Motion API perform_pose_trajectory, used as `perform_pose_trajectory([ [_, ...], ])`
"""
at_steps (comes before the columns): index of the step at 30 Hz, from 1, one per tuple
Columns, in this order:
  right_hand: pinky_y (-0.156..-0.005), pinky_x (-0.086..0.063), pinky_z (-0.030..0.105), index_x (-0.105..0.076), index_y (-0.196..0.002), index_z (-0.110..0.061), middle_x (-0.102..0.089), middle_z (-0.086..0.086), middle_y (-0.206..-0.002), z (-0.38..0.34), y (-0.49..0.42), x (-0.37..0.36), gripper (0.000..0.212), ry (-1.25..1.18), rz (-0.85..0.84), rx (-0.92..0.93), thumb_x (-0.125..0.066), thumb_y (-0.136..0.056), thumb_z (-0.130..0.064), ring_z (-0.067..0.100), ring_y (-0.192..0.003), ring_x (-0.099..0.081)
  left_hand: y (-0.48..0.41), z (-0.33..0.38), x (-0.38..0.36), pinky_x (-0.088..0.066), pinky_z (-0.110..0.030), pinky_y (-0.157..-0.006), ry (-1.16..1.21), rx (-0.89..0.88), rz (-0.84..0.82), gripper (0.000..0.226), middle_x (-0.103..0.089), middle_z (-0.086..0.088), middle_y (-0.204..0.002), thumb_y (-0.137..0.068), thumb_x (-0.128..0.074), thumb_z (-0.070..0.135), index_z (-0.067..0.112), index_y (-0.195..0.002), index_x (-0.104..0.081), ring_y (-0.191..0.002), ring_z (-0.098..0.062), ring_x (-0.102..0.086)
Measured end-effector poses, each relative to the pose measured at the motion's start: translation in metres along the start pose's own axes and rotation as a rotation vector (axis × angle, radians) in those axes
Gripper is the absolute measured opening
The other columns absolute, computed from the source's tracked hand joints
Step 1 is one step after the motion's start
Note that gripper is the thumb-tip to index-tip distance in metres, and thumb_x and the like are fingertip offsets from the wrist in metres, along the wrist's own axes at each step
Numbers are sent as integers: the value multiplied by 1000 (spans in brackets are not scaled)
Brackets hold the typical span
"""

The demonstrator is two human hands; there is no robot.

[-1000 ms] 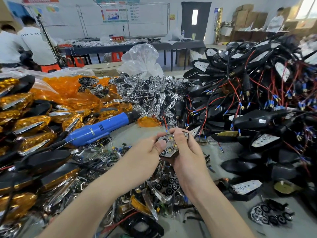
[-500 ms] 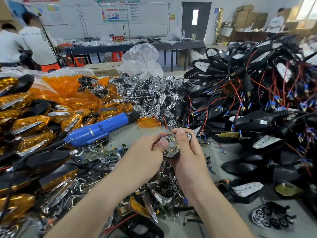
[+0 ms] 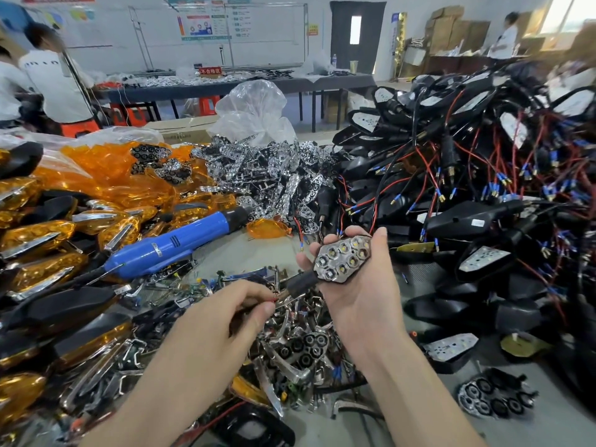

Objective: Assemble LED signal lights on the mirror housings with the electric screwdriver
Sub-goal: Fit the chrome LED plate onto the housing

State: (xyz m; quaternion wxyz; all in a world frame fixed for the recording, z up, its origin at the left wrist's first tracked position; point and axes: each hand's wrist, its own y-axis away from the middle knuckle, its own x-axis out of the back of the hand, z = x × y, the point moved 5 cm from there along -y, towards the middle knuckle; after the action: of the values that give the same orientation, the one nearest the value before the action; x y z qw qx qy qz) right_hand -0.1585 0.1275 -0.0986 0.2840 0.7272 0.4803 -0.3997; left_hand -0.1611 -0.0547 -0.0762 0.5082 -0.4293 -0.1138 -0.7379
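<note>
1. Tabletop (image 3: 245,253): a grey surface that carries all the parts.
2. Heap of black mirror housings (image 3: 451,195): we see it filling the right side, tangled with red and black wires that end in blue-sleeved terminals.
3. Heap of amber lenses (image 3: 106,179): left rear, with amber-fronted housings (image 3: 35,233) lying in front of it.
4. Heap of chrome reflectors (image 3: 267,169): rear centre, between the amber lenses and the black housings.
5. Electric screwdriver (image 3: 174,243): blue, lying on its side at the edge of the left heap, with neither hand on it.
6. Right hand (image 3: 361,301): palm up over the tabletop's centre. Its grip is closed round the LED signal light (image 3: 343,258), thumb on the upper right edge, and the LEDs face us.
7. Left hand (image 3: 232,308): its grip is closed in a thumb-and-forefinger pinch on the end of the black stem (image 3: 300,282), which runs from the light's lower left corner.
</note>
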Motion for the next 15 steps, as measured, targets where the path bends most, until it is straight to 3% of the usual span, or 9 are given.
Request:
perform_pose_trajectory([
  [3,-78,-61,51,-72,-74,-21,-64,9,-78,2,2,0,59,-57,-27,-24,-36,-105,-55,28,-72,-66,4,-2,-5,-54,-26,-75,-39,-29,32,23,-60,38,-103,-85,-42,64,56,-103,-53,-94,9,-60],
  [11,-61,-58,38,-61,-88,-19,-64,5,-77,2,3,-2,44,-25,11,-49,-34,-108,-47,23,-73,-66,4,-6,-7,-49,-17,-65,13,-61,68,15,-63,33,-99,-85,-49,57,52,-97,-56,-91,6,-61],
  [15,-59,-57,36,-59,-88,-19,-63,4,-76,1,5,-6,40,-42,6,-57,-38,-107,-46,22,-72,-66,6,-4,-7,-44,-9,-75,26,-88,90,9,-64,29,-96,-86,-54,51,49,-93,-59,-90,5,-60],
])
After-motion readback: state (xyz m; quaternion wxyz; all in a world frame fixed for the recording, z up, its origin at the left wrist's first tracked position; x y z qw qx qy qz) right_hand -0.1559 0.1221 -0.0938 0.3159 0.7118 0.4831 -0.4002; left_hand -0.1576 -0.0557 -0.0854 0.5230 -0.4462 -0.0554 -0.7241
